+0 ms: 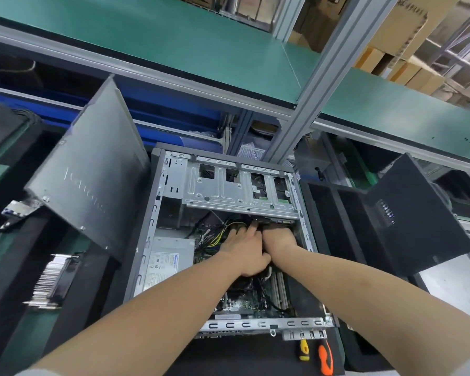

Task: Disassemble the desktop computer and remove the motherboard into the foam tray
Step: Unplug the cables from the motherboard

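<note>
The open desktop case (pixel 147 240) lies on its side in the middle, its metal drive cage (pixel 239 188) at the far end. The green motherboard (pixel 242 302) shows near the case's front edge. Both hands reach deep under the drive cage. My left hand (pixel 244 248) stretches its fingers toward a bundle of yellow and black cables (pixel 223 232). My right hand (pixel 278 238) is curled over a dark part below the cage; its fingertips are hidden, so its hold is unclear. The grey power supply (pixel 168 264) sits at the case's left.
The removed side panel (pixel 92 175) leans at the left. A finned heatsink (pixel 52 280) lies at the left on black foam (pixel 98 289). Black foam trays (pixel 337 213) stand to the right. A yellow screwdriver (pixel 304 348) and an orange one (pixel 325 358) lie in front of the case.
</note>
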The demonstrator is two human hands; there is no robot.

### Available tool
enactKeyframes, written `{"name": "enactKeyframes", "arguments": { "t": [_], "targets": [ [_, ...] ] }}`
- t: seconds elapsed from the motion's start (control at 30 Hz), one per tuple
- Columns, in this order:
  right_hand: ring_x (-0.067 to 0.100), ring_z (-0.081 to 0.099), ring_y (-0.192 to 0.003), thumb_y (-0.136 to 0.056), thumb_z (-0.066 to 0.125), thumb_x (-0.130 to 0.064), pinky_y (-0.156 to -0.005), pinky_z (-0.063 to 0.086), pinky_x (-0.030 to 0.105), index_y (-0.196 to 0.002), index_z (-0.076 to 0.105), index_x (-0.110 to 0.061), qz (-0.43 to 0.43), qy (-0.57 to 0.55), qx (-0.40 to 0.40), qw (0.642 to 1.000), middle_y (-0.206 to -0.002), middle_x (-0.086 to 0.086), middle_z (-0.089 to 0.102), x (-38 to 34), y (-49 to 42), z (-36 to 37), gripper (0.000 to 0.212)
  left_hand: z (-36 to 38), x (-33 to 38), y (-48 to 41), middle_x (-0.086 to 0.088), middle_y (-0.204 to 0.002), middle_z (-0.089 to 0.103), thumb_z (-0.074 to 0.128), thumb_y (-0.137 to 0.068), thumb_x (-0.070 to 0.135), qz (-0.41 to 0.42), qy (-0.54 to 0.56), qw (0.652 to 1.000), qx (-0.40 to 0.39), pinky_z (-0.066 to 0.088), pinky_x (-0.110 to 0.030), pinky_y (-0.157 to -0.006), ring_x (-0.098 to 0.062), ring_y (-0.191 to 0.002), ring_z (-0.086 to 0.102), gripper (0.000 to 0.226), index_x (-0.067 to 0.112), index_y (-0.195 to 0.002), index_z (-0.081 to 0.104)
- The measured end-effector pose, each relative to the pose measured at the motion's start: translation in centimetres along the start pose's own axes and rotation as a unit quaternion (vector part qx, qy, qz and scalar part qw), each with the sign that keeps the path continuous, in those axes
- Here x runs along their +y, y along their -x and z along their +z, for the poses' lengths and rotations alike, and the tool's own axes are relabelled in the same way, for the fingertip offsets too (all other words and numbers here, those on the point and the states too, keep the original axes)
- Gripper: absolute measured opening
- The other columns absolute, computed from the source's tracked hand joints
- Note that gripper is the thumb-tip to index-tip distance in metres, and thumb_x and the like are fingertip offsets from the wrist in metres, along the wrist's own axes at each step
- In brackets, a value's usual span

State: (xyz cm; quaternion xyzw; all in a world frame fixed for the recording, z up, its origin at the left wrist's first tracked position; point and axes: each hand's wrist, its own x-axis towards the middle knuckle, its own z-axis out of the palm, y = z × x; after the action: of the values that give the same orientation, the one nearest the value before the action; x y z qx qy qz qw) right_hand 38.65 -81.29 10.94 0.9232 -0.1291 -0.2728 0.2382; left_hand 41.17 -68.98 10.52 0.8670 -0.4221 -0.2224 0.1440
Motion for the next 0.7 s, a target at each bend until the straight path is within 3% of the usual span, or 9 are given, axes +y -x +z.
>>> {"name": "enactKeyframes", "arguments": {
  "t": [0.2,0.3,0.47,0.7],
  "targets": [
    [0.033,0.031,-0.15,-0.104,0.049,-0.011,-0.122,0.027,0.046,-0.155,0.036,-0.01,0.003,0.094,0.005,0.996,-0.16,0.014,0.037,0.5,-1.3,0.6,0.053,0.5,0.0,0.0,-0.016,-0.155,0.035,0.033,-0.095,0.055,-0.01,-0.055,0.998,0.0,0.03,-0.05,-0.113,-0.036,-0.135,0.038,0.068,0.01,-0.141,0.055],
    [0.032,0.024,-0.153,-0.104,0.05,-0.016,-0.124,0.02,0.048,-0.159,0.03,-0.011,-0.011,0.14,-0.021,0.99,-0.163,0.011,0.032,1.0,-1.5,0.5,0.058,0.6,0.0,0.0,-0.018,-0.155,0.035,0.029,-0.096,0.055,-0.001,-0.068,0.998,-0.004,0.028,-0.051,-0.114,-0.037,-0.137,0.036,0.067,0.016,-0.144,0.054],
    [0.029,0.032,-0.15,-0.102,0.055,-0.017,-0.12,0.031,0.043,-0.157,0.033,-0.012,-0.017,0.11,-0.059,0.992,-0.16,0.007,0.037,0.9,-1.9,0.1,0.06,0.8,0.2,0.2,-0.019,-0.149,0.043,0.029,-0.098,0.056,0.0,-0.082,0.997,-0.008,0.024,-0.05,-0.114,-0.036,-0.135,0.037,0.065,0.018,-0.146,0.052],
    [0.026,0.045,-0.141,-0.101,0.059,-0.016,-0.112,0.041,0.038,-0.149,0.044,-0.011,-0.015,0.056,-0.053,0.997,-0.151,0.007,0.049,1.1,-2.2,0.4,0.05,0.7,0.5,0.5,-0.017,-0.14,0.053,0.026,-0.099,0.056,-0.001,-0.111,0.994,-0.013,0.023,-0.051,-0.113,-0.035,-0.134,0.037,0.068,0.015,-0.149,0.046]
  ]
}}
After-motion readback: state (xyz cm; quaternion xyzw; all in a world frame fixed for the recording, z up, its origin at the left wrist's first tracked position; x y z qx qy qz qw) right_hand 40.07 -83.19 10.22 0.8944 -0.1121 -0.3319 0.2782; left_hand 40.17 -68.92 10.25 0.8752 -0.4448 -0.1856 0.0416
